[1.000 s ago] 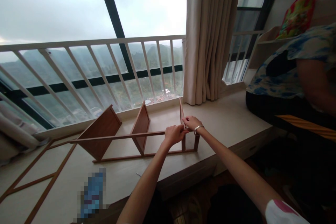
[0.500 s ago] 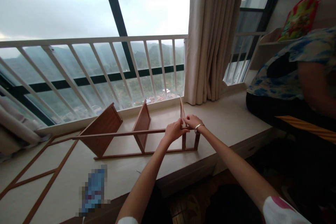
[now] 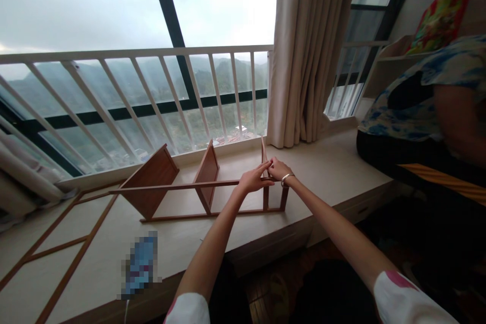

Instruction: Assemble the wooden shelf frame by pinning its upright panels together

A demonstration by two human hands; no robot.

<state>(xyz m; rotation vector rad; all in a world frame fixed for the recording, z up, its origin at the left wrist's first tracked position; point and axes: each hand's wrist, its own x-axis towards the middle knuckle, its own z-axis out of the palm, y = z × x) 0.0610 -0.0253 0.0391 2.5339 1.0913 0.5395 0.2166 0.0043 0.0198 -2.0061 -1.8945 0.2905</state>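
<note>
A brown wooden shelf frame lies on its side on the pale window-seat platform, with three upright boards joined by thin rails. My left hand rests on the top rail near its right end, fingers pinched at the rightmost board. My right hand, a silver bangle on the wrist, meets it at the same joint with fingers curled on the board's edge. What the fingertips pinch is too small to make out.
A second flat wooden frame lies at the left of the platform. A blurred blue object sits near the front edge. White railing and a beige curtain stand behind. Another person sits at the right.
The view has shifted slightly down and left. Both hands stay at the right end joint; my left hand's fingers have reached further onto the rightmost board.
</note>
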